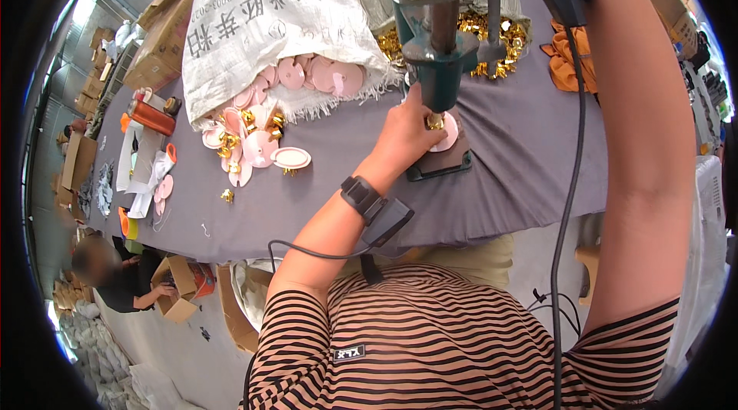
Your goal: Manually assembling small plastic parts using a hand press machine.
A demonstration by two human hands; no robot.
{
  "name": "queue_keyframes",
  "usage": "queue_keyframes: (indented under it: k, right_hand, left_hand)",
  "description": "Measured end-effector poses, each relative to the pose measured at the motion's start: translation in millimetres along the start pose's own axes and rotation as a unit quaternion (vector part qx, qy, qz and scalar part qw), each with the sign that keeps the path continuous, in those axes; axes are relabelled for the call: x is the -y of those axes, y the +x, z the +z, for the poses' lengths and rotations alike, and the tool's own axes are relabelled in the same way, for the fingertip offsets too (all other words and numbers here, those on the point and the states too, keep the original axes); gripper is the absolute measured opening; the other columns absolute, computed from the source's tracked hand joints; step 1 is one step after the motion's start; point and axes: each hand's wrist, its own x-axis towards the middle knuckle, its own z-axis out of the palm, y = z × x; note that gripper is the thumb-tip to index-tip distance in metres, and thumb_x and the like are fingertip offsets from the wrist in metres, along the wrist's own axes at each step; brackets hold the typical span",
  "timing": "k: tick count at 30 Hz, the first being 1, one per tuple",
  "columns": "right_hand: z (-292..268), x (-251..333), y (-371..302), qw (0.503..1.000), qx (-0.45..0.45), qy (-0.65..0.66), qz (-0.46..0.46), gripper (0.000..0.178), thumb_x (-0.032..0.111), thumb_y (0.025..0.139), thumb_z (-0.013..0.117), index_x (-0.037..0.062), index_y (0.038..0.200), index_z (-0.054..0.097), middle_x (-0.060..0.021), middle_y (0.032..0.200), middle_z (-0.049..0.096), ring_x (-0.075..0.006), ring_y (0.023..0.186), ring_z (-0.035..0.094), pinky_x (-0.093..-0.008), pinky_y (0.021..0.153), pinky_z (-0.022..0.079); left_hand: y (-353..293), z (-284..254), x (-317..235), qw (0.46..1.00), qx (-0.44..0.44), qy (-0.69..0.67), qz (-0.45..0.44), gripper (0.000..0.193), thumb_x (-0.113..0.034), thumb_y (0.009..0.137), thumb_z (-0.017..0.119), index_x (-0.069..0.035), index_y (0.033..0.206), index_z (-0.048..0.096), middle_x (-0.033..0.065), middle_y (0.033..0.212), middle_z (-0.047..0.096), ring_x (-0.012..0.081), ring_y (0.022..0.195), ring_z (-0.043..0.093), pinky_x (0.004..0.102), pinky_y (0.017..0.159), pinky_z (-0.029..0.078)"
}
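A green hand press (441, 75) stands on the grey-covered table in front of me. My left hand (407, 129) is at its base, thumb and fingers closed around a small gold metal piece (436, 120) under the ram; the press hides some fingertips. Beneath that piece a pink disc (448, 133) lies on the press base (440, 168). My right arm (642, 102) reaches up past the press on the right, and its hand is beyond the top edge. Left of the press, pink oval pieces with gold parts (260, 147) lie in a loose pile.
A white woven sack (269, 18) spills pink discs (338, 78). Behind the press, another sack holds gold pieces (500, 45). Orange cloth (573, 60) lies right; a copper-coloured spool (151, 116) and tape rolls (127, 224) lie left. A cable (573, 179) hangs near my right arm. Another person (115, 279) handles a carton (175, 287).
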Motion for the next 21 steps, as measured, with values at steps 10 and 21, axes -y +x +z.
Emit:
queue_keyframes:
  k: [10,21]
  right_hand:
    - [187,-146,-126,0.703,-0.458,-0.429,-0.335,0.008,0.012,0.094,0.067,0.0076,0.088,0.068,-0.0039,0.063,0.059,-0.0164,0.059,0.054,-0.0336,0.062,0.050]
    - [202,-174,-163,0.737,-0.325,-0.541,-0.244,0.018,-0.001,0.074,0.078,0.0089,0.086,0.069,-0.0054,0.073,0.061,-0.0224,0.068,0.061,-0.0366,0.076,0.056]
  left_hand:
    - [-23,-16,9,0.996,-0.025,-0.073,-0.038,0.100,-0.009,0.068,0.085,-0.002,0.152,0.031,0.0143,0.105,0.072,0.0322,0.098,0.069,0.0405,0.090,0.055]
    - [-24,3,16,0.997,-0.071,-0.024,0.037,0.088,-0.005,0.072,0.081,-0.002,0.149,0.038,0.0134,0.107,0.068,0.0338,0.103,0.062,0.0430,0.090,0.052]
